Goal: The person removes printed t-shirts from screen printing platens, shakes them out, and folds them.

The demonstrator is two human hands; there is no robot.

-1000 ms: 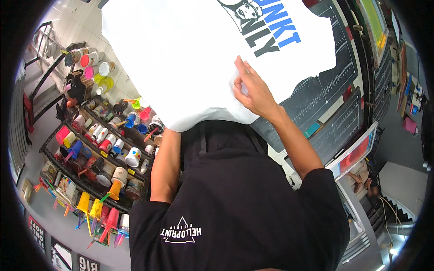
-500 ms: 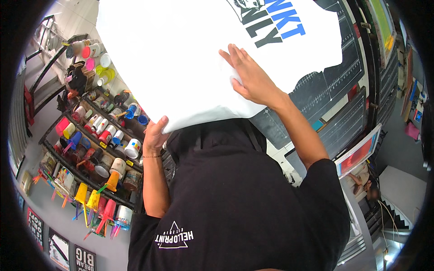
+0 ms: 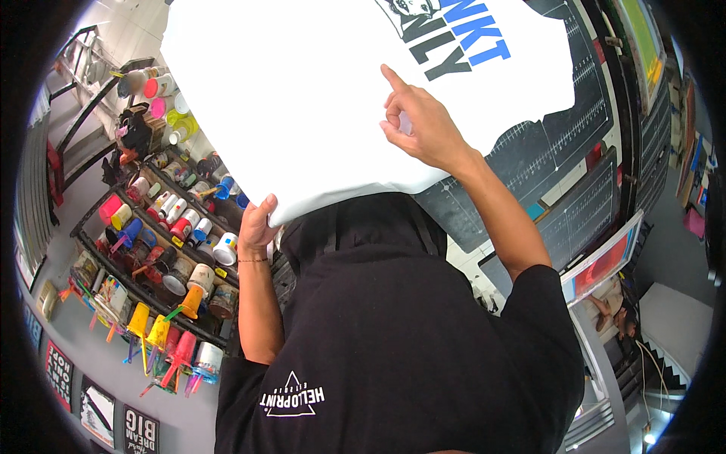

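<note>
A white T-shirt [image 3: 302, 113] with a black and blue print near its far edge is spread over a dark, ruler-marked board [image 3: 586, 98]. My left hand [image 3: 257, 223] grips the shirt's near left edge, thumb on top and the other fingers hidden below. Over the cloth, just nearer than the print, is my right hand [image 3: 427, 125]. Its index finger is stretched toward the lettering; the other fingers curl toward the thumb, and a pale patch shows through the gap between them. I see nothing held there. Whether this hand touches the cloth I cannot tell.
On my left stands a dark rack [image 3: 162, 303] crowded with paint pots and bottles. More paint tubs [image 3: 162, 106] stand beyond it. Other marked boards [image 3: 560, 227] and a framed screen [image 3: 605, 257] are on the right. A person [image 3: 612, 314] is farther off at the right.
My right hand has gone from lying flat with fingers extended to a pointing shape with the index finger out. My left hand keeps its hold on the shirt's edge.
</note>
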